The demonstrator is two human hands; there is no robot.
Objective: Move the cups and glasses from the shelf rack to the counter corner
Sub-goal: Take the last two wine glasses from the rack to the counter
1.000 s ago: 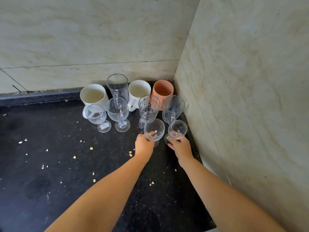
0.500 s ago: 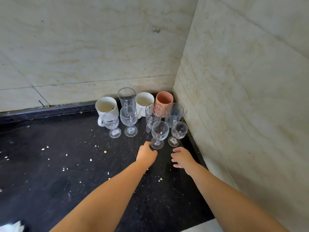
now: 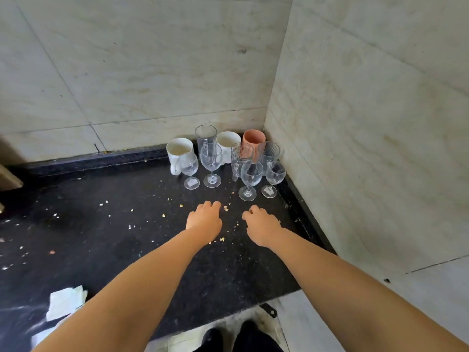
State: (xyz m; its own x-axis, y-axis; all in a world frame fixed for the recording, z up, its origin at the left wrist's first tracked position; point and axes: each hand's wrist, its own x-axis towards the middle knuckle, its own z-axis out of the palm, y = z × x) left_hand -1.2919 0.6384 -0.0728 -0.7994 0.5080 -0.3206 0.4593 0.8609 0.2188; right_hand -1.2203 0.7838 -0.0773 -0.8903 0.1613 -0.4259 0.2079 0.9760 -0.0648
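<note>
Cups and glasses stand clustered in the far right corner of the black counter (image 3: pixel 114 237). At the back are a white mug (image 3: pixel 179 150), a tall clear glass (image 3: pixel 205 135), a second white mug (image 3: pixel 228 141) and a terracotta cup (image 3: pixel 253 138). In front stand several stemmed wine glasses, the nearest two being one (image 3: pixel 250 177) and another (image 3: pixel 274 177) by the right wall. My left hand (image 3: pixel 205 219) and my right hand (image 3: pixel 261 224) hover over the counter just short of those two glasses, fingers loosely curled, holding nothing.
Marble walls close the corner at the back and right. Crumbs are scattered over the counter. Crumpled white paper (image 3: pixel 66 302) lies near the front left edge. My dark shoes (image 3: pixel 243 336) show on the floor below the counter's front edge.
Both hands let go of the two nearest wine glasses and drew back toward me. The view has pulled away from the corner.
</note>
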